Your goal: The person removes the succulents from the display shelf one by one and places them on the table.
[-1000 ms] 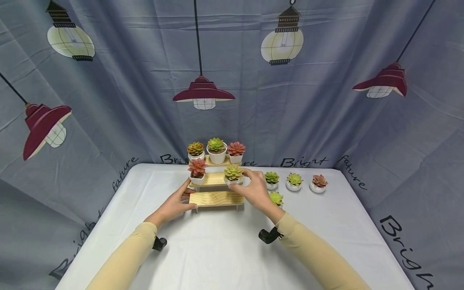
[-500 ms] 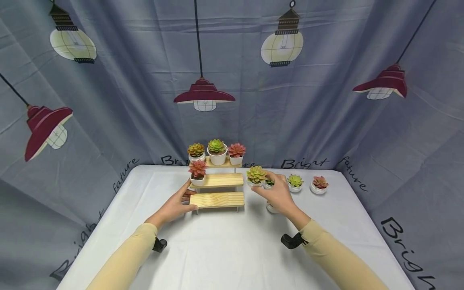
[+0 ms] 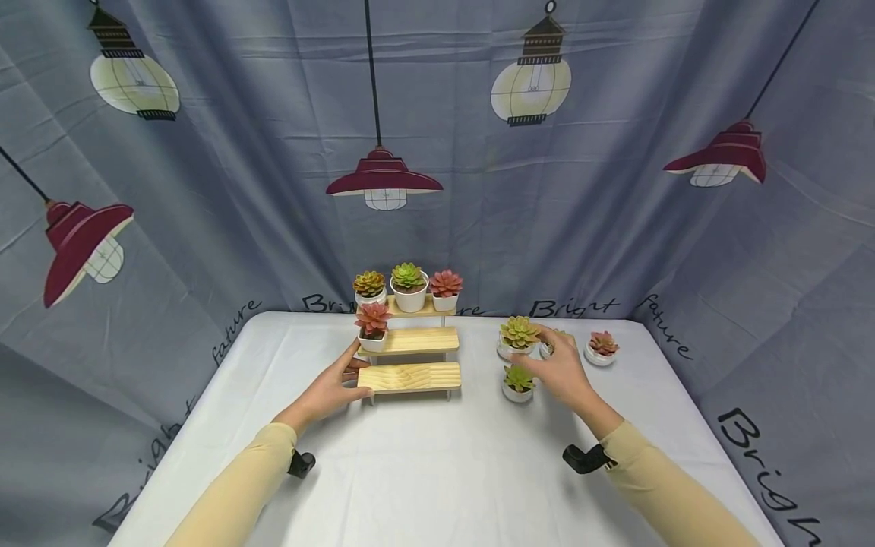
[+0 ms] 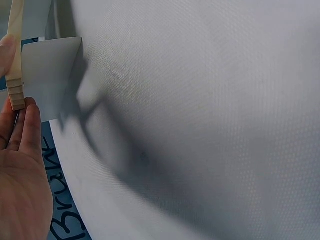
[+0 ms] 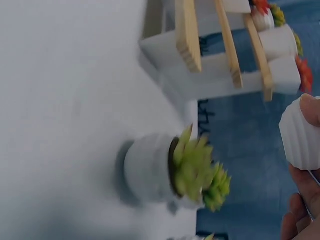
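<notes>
My left hand (image 3: 326, 392) grips the left end of the lowest board of a three-tier wooden plant stand (image 3: 410, 377). In the left wrist view, thumb and fingers lie on opposite sides of the board (image 4: 16, 75). My right hand (image 3: 559, 374) holds a potted yellow-green succulent (image 3: 519, 333) above the table, right of the stand. Its white ribbed pot (image 5: 300, 137) shows between thumb and fingers in the right wrist view. Just in front of it stands a green succulent in a white pot (image 3: 518, 382). Another pot (image 3: 544, 350) is mostly hidden behind my right hand.
The stand's top tier bears an orange-yellow succulent (image 3: 370, 284), a green one (image 3: 409, 287) and a red one (image 3: 446, 289). A red succulent (image 3: 372, 325) sits at the middle tier's left end. Farther right, a reddish potted succulent (image 3: 601, 348) stands on the white table (image 3: 424, 471).
My right hand has lifted the yellow-green succulent off the stand's middle tier and carried it right, over the pots on the table. My left hand stays on the stand.
</notes>
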The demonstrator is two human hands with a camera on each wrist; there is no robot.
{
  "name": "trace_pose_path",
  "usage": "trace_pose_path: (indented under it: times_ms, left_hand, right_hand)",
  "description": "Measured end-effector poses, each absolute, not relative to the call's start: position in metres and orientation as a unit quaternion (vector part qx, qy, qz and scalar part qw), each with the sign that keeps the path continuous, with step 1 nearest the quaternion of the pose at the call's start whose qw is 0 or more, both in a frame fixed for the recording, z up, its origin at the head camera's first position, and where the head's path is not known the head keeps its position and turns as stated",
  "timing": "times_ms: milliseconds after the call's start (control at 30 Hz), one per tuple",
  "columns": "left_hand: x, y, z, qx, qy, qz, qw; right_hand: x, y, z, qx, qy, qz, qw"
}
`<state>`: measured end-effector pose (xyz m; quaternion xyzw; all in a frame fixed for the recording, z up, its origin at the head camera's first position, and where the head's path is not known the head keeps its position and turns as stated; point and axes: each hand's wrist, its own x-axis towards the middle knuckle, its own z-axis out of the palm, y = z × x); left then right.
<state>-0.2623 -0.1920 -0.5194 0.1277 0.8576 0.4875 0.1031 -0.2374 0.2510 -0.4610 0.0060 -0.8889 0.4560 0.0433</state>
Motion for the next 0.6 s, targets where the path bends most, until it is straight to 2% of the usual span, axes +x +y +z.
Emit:
trace_pose_path:
  times_ms: [300,600]
  left_hand:
    - [-0.263,-0.192,-0.521,0.133,0.853,0.493,0.104]
    - [-0.263,-0.193,-0.522,0.131,0.857,0.488,0.102]
  right_hand:
    - [-0.228,0.291,-0.473,-0.021,-0.874,0.485,0.023]
    - [-0.221,0.316,-0.487,-0.022,-0.878,0.476,0.045]
